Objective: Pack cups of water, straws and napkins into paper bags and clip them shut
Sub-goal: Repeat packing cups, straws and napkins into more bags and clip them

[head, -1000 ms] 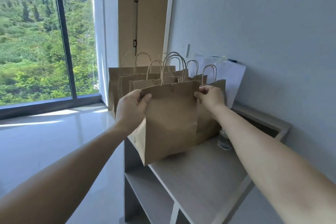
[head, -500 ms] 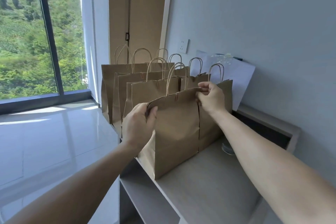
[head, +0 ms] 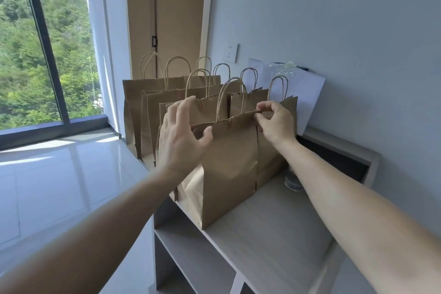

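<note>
A brown paper bag (head: 230, 164) with twisted handles stands at the front of a row on the shelf top (head: 269, 229). A small orange clip (head: 230, 124) sits on its top edge. My right hand (head: 274, 124) pinches the bag's top right corner. My left hand (head: 182, 136) hovers at the bag's top left corner with fingers spread and holds nothing. Several more brown bags (head: 152, 112) stand behind it. A clear cup of water (head: 292, 180) shows partly behind my right forearm.
White paper bags (head: 307, 93) lean on the wall behind the row, below a wall socket (head: 231, 53). The shelf unit has open compartments (head: 191, 253) below and a dark recess (head: 334, 157) at the right. Glossy floor tiles and a large window lie to the left.
My left hand has let go of the bag's top left corner and opened its fingers. The right hand keeps its pinch on the top right corner. The camera has moved closer.
</note>
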`<state>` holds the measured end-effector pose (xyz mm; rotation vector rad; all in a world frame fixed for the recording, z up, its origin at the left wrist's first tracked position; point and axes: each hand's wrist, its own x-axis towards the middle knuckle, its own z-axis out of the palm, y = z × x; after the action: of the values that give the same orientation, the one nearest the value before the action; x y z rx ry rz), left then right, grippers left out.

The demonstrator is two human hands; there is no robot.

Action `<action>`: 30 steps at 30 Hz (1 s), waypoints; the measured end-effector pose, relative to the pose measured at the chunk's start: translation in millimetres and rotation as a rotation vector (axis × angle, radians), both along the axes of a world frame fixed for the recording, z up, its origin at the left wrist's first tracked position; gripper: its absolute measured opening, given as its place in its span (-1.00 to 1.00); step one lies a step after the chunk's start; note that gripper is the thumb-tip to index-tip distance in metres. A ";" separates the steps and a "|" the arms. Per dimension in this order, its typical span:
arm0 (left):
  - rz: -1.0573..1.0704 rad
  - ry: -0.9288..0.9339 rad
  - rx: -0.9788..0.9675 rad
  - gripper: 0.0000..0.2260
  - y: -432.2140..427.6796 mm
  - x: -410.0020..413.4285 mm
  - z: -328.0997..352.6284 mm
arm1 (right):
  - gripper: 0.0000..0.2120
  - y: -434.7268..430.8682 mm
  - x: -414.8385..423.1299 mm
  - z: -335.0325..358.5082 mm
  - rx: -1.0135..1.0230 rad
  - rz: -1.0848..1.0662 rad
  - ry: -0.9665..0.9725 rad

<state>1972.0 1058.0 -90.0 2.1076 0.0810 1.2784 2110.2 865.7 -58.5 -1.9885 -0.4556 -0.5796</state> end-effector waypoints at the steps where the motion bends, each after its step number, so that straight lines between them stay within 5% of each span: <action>1: 0.008 -0.023 0.077 -0.42 -4.0 -0.9 10.3 | -0.81 -3.2 -1.7 0.2 -0.011 -0.010 -0.015; 7: 0.032 -0.152 0.586 -0.53 -51.7 1.3 42.0 | -0.66 -41.8 -19.2 -5.9 -0.090 -0.067 -0.017; 11: -0.065 0.102 0.708 -0.54 -100.5 3.7 42.3 | -0.54 -95.0 -38.6 -6.3 -0.225 -0.138 0.031; 16: -0.199 0.342 0.779 -0.51 -178.7 9.9 37.5 | -0.48 -192.8 -82.5 -6.8 -0.355 -0.270 0.053; 30: -0.496 0.543 0.909 -0.42 -497.1 -36.4 -14.4 | -0.47 -521.9 -262.1 -60.9 -0.563 -0.632 0.248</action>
<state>1935.6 560.9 -104.4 2.9071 -0.8840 0.4208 1848.1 343.8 -119.3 -2.7273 0.2113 -0.6142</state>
